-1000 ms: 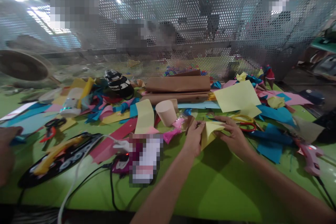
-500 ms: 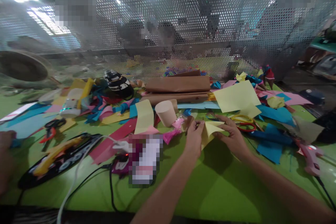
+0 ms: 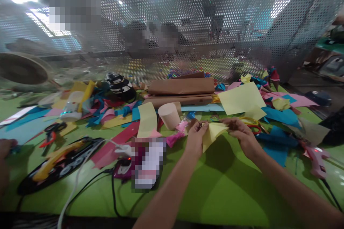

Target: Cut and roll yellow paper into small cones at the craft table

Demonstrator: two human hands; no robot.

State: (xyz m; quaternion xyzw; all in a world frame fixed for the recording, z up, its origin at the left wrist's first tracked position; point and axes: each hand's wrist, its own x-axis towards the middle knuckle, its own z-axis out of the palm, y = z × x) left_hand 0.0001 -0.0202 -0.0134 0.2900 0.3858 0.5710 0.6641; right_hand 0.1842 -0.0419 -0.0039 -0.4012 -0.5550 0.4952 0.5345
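Note:
Between my two hands, above the green table, is a folded piece of pale yellow paper. My left hand grips its left edge with thumb and fingers closed. At the paper's right corner, the fingers of my right hand pinch together on it. Left of my left hand lie a pink wrapped piece and a roll of cream tape. Yellow-handled scissors rest just behind my right hand, partly hidden by it.
Brown folded paper and yellow sheets lie at the back before a perforated metal screen. A pink glue gun is on the right. Left are a power strip, cables, orange scissors and another person's hand.
The yellow paper is folded narrower and has tilted slightly. My right hand has moved a little to the right, with its fingers drawn closer together at the paper's corner.

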